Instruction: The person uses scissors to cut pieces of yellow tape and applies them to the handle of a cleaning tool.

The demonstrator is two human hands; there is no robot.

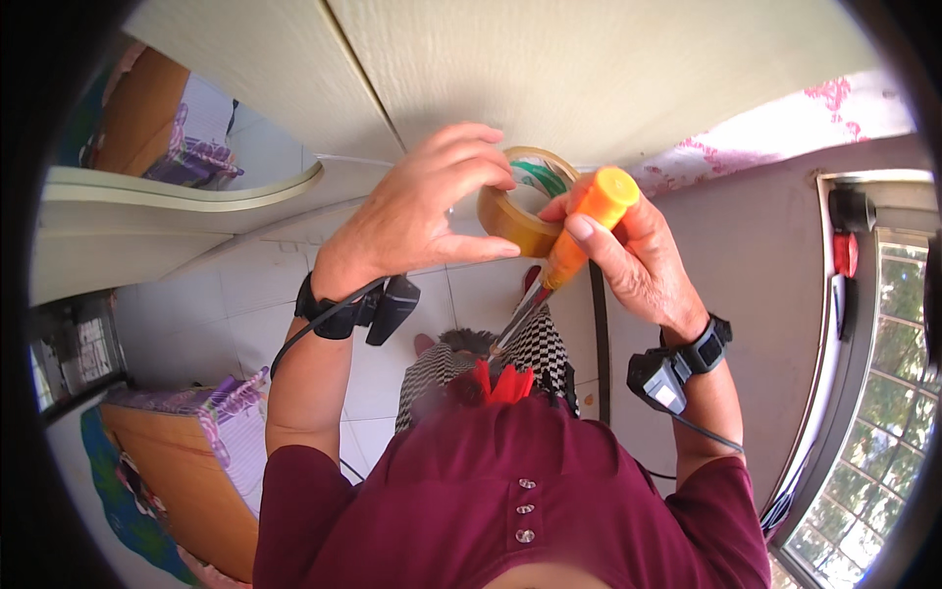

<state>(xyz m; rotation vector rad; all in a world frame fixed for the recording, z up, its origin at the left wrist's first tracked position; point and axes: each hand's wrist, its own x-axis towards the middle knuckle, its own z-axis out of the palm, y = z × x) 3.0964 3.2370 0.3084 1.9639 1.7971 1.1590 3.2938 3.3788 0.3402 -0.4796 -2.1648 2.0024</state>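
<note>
My left hand [423,206] has its fingers apart and curved beside a roll of brown packing tape [519,226]. Its fingertips and thumb overlap the roll's left side; contact is hard to tell. My right hand [636,254] grips the orange handle [600,206] of a tool with a long metal shaft [524,315]. The shaft points down towards my waist, and the tool's exact kind is unclear. A fingertip of the same hand reaches the inner edge of the tape roll, which shows green and white inside. Both wrists wear black straps with devices and cables.
Pale wooden cabinet panels [589,66] stand ahead, with a mirror [257,140] at left. A wood-sided piece of furniture with purple patterned cloth [228,412] is at lower left. White floor tiles [272,331] lie below. A barred window [876,412] is at right, near a flowered cloth [780,132].
</note>
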